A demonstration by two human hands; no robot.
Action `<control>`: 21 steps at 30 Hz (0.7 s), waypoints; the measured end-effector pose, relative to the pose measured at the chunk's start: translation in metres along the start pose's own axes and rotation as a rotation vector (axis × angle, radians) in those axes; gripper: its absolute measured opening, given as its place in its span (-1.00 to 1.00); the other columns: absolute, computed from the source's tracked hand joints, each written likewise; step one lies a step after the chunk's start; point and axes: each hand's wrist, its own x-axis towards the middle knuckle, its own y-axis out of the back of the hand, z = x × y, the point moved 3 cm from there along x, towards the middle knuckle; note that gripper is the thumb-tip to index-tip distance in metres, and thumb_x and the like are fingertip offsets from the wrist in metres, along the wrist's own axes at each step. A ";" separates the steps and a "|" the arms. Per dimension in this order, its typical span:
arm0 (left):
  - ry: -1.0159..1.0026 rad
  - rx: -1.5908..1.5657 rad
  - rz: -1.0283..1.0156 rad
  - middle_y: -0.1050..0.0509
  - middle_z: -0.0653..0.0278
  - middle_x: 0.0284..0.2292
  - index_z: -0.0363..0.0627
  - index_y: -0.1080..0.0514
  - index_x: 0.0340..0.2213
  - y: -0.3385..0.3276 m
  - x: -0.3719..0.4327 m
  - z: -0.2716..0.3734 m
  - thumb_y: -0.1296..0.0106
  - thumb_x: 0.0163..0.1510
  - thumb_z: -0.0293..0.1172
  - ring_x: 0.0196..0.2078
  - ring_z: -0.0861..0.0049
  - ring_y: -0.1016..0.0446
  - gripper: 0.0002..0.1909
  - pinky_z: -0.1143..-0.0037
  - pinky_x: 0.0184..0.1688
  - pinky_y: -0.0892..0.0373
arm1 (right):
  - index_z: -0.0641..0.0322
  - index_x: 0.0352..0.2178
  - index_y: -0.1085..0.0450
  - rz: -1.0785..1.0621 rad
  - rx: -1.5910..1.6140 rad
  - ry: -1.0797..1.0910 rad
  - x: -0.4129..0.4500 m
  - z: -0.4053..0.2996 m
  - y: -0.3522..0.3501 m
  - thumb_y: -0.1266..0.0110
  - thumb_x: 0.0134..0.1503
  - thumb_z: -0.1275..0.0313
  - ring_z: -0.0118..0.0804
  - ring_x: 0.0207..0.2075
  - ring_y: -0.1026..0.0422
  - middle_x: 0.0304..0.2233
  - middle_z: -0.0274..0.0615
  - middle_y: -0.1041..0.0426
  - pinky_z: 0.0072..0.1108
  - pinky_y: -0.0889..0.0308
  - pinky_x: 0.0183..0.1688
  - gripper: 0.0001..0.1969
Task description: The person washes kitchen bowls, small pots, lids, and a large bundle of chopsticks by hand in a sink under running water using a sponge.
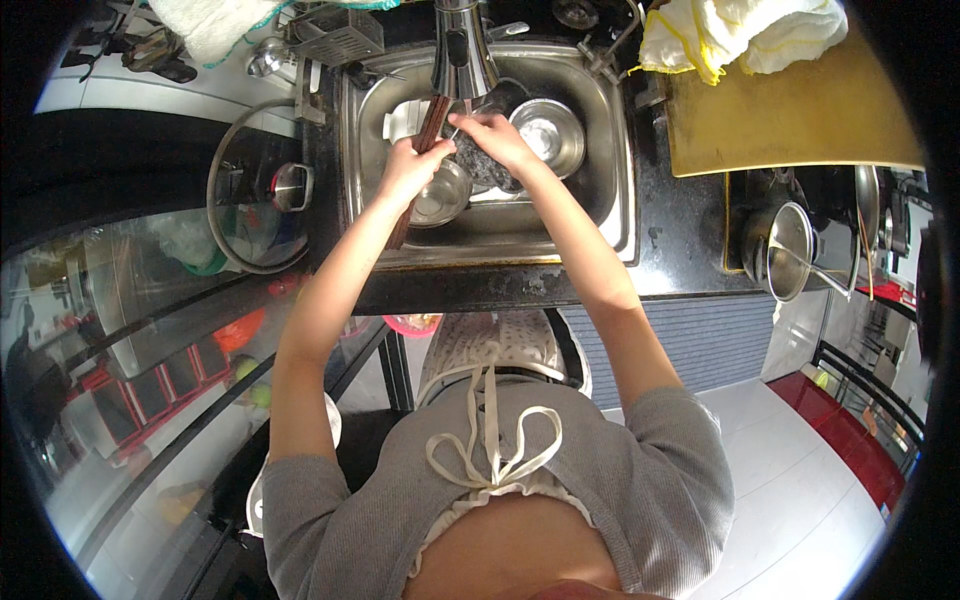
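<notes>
Over the steel sink (626,217), my left hand (411,171) is closed around a bundle of long brown chopsticks (433,124). The bundle slants from beside the faucet (459,60) down past my wrist. My right hand (495,141) is just to the right of the sticks, fingers under the faucet's spout. A thin shiny piece shows between the hands; whether my right fingers hold it cannot be made out. Below my hands sits a metal bowl (442,199). Another steel bowl (559,142) stands to the right, a white dish (403,120) to the left. A dark, wet vessel (480,166) lies partly hidden between them.
A glass pot lid (259,217) leans left of the sink. Right of it are a yellowish cutting board (787,120) with a white cloth (739,37) over it, and a steel pot (787,255). A perforated utensil holder (341,34) stands behind at left.
</notes>
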 end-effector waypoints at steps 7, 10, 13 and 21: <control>0.055 -0.246 -0.074 -0.22 0.42 -0.80 -0.24 -0.31 -0.60 -0.001 -0.004 -0.002 0.11 -0.18 -0.40 -0.81 0.78 -0.13 -0.86 0.75 -0.80 -0.02 | 0.35 -0.57 -0.31 -0.049 0.341 -0.019 -0.003 -0.002 -0.012 0.11 -0.16 0.27 -0.50 -0.59 -0.29 -0.63 -0.25 -0.33 -0.74 -0.17 -0.52 -0.71; 0.060 -0.334 -0.146 -0.21 0.41 -0.79 -0.28 -0.30 -0.56 -0.001 -0.005 -0.003 0.15 -0.15 -0.42 -0.81 0.77 -0.12 -0.85 0.75 -0.79 -0.03 | 0.32 -0.49 -0.29 -0.069 0.588 -0.042 -0.005 0.004 -0.015 0.16 -0.11 0.27 -0.48 -0.57 -0.30 -0.58 -0.24 -0.33 -0.72 -0.21 -0.49 -0.72; 0.062 -0.343 -0.151 -0.19 0.42 -0.80 -0.30 -0.30 -0.55 0.001 -0.006 -0.003 0.16 -0.14 -0.41 -0.81 0.77 -0.10 -0.84 0.75 -0.79 -0.03 | 0.30 -0.42 -0.27 -0.070 0.809 -0.043 -0.012 0.000 -0.018 0.22 -0.08 0.25 -0.47 -0.53 -0.30 -0.53 -0.22 -0.33 -0.70 -0.22 -0.44 -0.69; 0.087 -0.174 -0.179 -0.16 0.45 -0.80 -0.29 -0.30 -0.54 0.003 -0.013 0.003 0.18 -0.12 -0.42 -0.79 0.80 -0.07 -0.84 0.76 -0.78 0.01 | 0.27 -0.37 -0.23 -0.177 1.047 -0.100 -0.005 0.009 -0.004 0.34 -0.04 0.23 -0.39 -0.49 -0.32 -0.49 -0.18 -0.33 -0.62 -0.24 -0.39 -0.66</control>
